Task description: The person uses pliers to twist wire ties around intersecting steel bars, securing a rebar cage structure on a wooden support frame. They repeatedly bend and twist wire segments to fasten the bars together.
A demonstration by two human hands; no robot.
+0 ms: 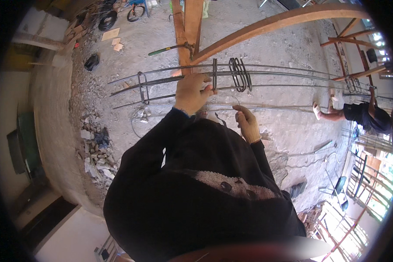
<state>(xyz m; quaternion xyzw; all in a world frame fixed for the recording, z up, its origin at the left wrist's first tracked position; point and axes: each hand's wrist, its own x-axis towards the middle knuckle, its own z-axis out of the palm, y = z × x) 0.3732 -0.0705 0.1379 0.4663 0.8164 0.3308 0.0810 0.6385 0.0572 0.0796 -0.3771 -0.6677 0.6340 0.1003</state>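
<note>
Steel bars (266, 75) gripped by left hand (191, 92) beside a ring (214, 75); right hand (247, 123), at four o'clock, pinching thin wire (231, 103). Tying step, seemingly. Next: loop wire round the crossing, twist snug.

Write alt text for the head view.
A person's left hand grips a long rebar cage resting on a wooden trestle, while the right hand pinches thin tie wire. Rubble lies left; another person works far right.
</note>
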